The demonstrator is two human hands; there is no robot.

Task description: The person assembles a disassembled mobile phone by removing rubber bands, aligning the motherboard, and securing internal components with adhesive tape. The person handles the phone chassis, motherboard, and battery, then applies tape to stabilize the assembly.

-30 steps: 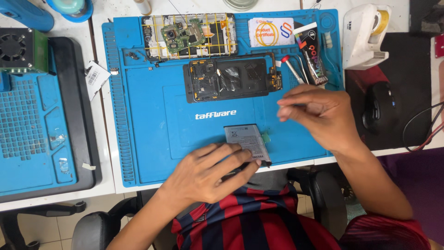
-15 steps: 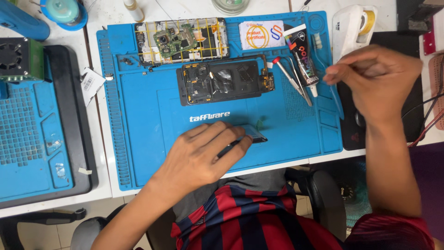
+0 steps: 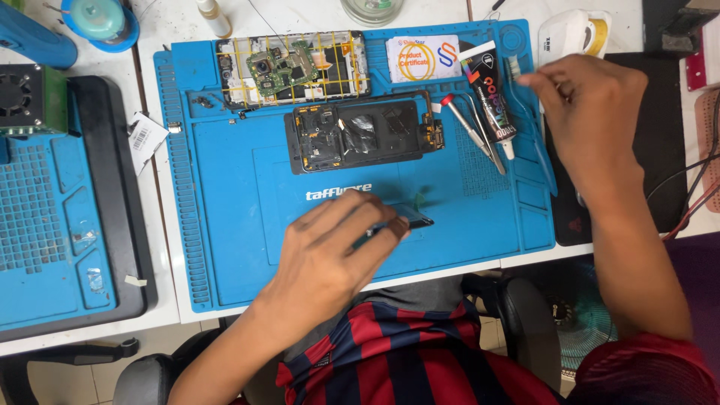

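My left hand [image 3: 334, 255] lies on the blue work mat [image 3: 225, 225] near its front edge, fingers closed on a thin flat dark part [image 3: 414, 218] that it presses to the mat. My right hand [image 3: 592, 112] hovers over the mat's right edge, beside a black glue tube [image 3: 491, 97] and below a white tape dispenser [image 3: 574, 34]. Its fingers are curled together and blurred, so I cannot see whether they hold anything. An opened black phone body [image 3: 352, 135] lies mid-mat. Behind it sits a phone frame with a green circuit board [image 3: 292, 67].
Metal tweezers [image 3: 480, 142] and a red-tipped tool [image 3: 457, 112] lie left of the glue tube. A white card [image 3: 424, 58] sits at the mat's back. A second blue mat [image 3: 45, 225] and a green fan unit [image 3: 30, 97] are at left. A black pad [image 3: 667, 150] is right.
My right hand rose from the flat part near the front edge and went right, to the mat's back right corner. My left hand stayed on the part.
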